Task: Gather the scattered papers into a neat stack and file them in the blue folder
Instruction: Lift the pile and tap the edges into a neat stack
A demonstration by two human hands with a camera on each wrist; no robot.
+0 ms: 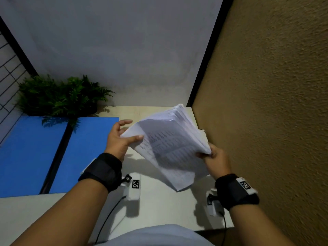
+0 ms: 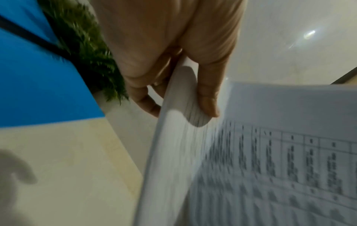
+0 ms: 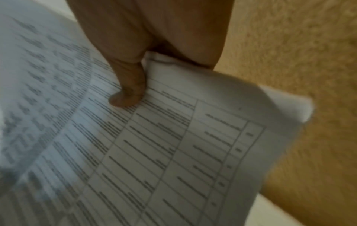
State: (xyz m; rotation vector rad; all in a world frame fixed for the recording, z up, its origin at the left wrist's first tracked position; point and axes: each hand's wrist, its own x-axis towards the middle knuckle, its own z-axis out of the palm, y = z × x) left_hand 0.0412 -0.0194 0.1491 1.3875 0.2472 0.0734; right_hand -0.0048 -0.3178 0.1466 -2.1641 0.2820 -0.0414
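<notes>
A thick stack of printed papers [image 1: 170,144] hangs tilted above the desk, held by both hands. My left hand [image 1: 122,137] grips its left edge, thumb on the top sheet and fingers behind; the left wrist view shows the thumb [image 2: 208,105] pressing that paper edge [image 2: 173,137]. My right hand [image 1: 211,155] pinches the stack's right corner, thumb [image 3: 125,97] on the printed table of the top sheet [image 3: 154,145]. The blue folder [image 1: 85,153] lies open and flat on the desk to the left, its two leaves split by a dark spine [image 1: 56,153].
A green fern plant [image 1: 62,96] stands at the back, overhanging the folder's top edge. A textured tan wall [image 1: 266,103] borders the desk on the right. The pale desk surface [image 1: 159,206] lies below the papers. A black wire grid [image 1: 7,77] is at the far left.
</notes>
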